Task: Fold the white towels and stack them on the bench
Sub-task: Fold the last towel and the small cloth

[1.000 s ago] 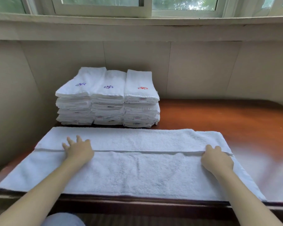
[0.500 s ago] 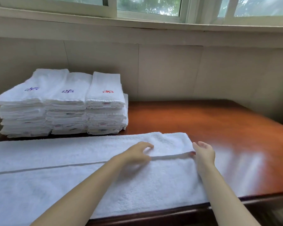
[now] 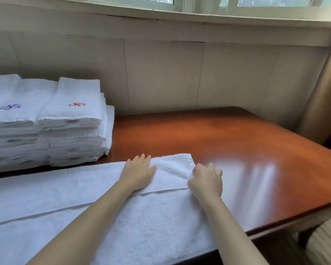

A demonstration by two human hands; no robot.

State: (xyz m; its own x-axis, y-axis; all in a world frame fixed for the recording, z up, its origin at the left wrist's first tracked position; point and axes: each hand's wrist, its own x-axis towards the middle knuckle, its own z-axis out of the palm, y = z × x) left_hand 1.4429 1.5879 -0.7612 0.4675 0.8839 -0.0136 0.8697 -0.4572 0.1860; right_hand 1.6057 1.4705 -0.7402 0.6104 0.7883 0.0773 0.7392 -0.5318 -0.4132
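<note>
Head view. A long white terry towel [image 3: 96, 213] lies flat along the near edge of a glossy reddish-brown wooden bench [image 3: 227, 142], its nap fine and looped, with a raised lengthwise seam or fold line running from the left edge to the right end. The towel's right end is square-cornered and stops about mid-bench.

The left hand [image 3: 139, 174] lies palm-down on the towel's far strip near that right end, fingers straight and close together, pressing the cloth. The right hand [image 3: 205, 180] sits at the towel's right edge, fingers curled; the thumb and fingers appear to pinch the end of the cloth.

At the back left of the bench, against the pale panelled wall [image 3: 180, 73], stand stacks of folded white towels [image 3: 52, 127], rectangular, with ribbed hems and small tags. One top towel carries red embroidery [image 3: 77, 104], its neighbour purple embroidery [image 3: 10, 106].

Window frames [image 3: 199, 4] run above.
</note>
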